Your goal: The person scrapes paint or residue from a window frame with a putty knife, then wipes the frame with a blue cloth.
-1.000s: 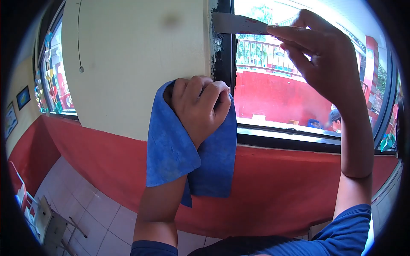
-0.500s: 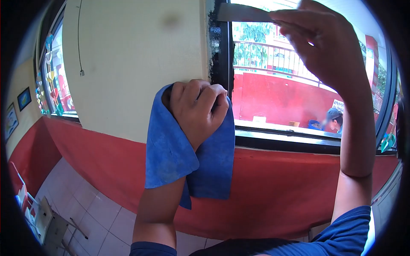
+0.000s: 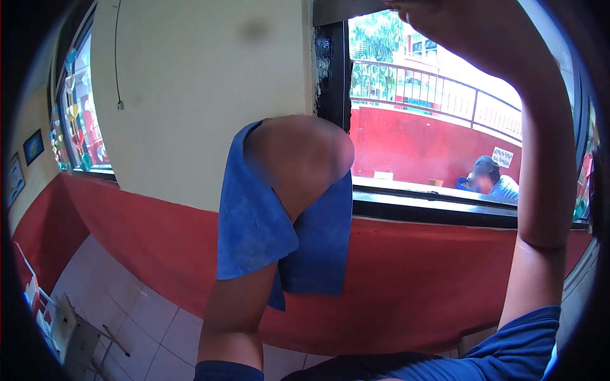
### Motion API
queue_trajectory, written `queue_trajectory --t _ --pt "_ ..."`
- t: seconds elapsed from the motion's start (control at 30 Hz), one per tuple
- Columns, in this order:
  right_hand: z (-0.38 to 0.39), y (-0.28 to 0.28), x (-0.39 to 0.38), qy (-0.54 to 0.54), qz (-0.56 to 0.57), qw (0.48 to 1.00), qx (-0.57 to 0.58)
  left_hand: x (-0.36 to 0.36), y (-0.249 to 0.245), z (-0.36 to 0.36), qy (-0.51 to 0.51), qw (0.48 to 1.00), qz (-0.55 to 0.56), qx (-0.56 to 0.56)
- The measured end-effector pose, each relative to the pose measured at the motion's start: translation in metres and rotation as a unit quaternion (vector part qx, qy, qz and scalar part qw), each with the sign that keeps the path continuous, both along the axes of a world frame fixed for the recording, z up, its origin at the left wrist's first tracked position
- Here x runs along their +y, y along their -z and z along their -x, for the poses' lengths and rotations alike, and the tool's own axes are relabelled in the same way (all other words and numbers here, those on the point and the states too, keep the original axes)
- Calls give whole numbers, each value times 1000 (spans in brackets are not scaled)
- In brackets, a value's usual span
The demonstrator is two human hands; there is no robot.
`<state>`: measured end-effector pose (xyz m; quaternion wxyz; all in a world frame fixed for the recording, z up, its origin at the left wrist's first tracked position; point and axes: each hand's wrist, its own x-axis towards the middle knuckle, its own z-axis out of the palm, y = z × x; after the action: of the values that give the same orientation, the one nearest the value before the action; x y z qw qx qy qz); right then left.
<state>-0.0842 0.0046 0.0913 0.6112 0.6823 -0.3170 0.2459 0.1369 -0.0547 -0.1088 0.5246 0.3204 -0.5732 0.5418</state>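
A blue cloth (image 3: 254, 222) hangs in folds from my left hand (image 3: 298, 152), which is in front of the wall beside the window. A blur covers its fingers, but the cloth stays draped around the hand and wrist. At the top edge, my right hand (image 3: 470, 38) grips a flat grey scraper (image 3: 346, 9); its fingers are partly cut off by the view. The scraper's wide end lies across the upper part of the black window frame (image 3: 332, 70), where dark, rough patches line the border with the cream wall (image 3: 203, 95).
Below the window runs a red wall section (image 3: 406, 286). Through the window are a railing (image 3: 438, 86) and a person (image 3: 492, 174) outside. A chair (image 3: 70, 324) stands on the tiled floor at lower left. A cord (image 3: 118, 57) hangs on the wall.
My right hand and the scraper have moved up along the window frame, partly out of view. My left hand with the cloth has stayed nearly in place. The person outside has shifted slightly.
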Motion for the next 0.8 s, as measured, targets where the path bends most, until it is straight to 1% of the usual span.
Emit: queue_trajectory --t 0.07,0.1,0.2,0.23,0.3,0.33,0.37,0.4,0.43,0.53,0.63,0.7,0.73,0.77,0.8 --pt "-11 -1 21 -4 -64 997 -48 -1 -1 -2 -2 1000 2 2" --pt "-5 -2 10 -113 -79 988 -66 -1 -1 -2 0 1000 3 1" --pt "-17 9 40 -179 -149 956 -176 0 -1 -1 7 1000 4 2" --pt "-6 10 27 -206 -113 964 -123 0 -2 -1 8 1000 4 1" --pt "-4 12 30 -224 -94 966 -85 2 -2 -1 8 1000 2 1" --pt "-2 14 38 -217 -112 965 -100 2 -3 0 9 1000 2 1" --pt "-3 15 37 -200 -78 972 -95 2 -3 0 8 1000 3 2" --pt "-4 17 35 -182 -45 978 -91 3 -3 0 8 1000 4 2" --pt "-8 19 18 -153 40 985 -67 3 -3 0 7 1000 5 1" --pt "-11 21 25 -81 24 993 -88 2 -5 1 3 1000 7 2" --pt "-13 21 21 -46 31 996 -72 9 -12 5 -32 999 -16 6" --pt "-14 24 25 -11 53 998 -44 9 -19 6 -37 999 -17 2" --pt "-13 29 28 -70 34 994 -77 9 -23 7 -40 999 -17 -1" --pt "-12 33 30 -133 15 985 -107 12 -26 4 -20 1000 -6 -2" --pt "-9 40 30 -263 -56 944 -191 18 -31 4 1 1000 4 -2"
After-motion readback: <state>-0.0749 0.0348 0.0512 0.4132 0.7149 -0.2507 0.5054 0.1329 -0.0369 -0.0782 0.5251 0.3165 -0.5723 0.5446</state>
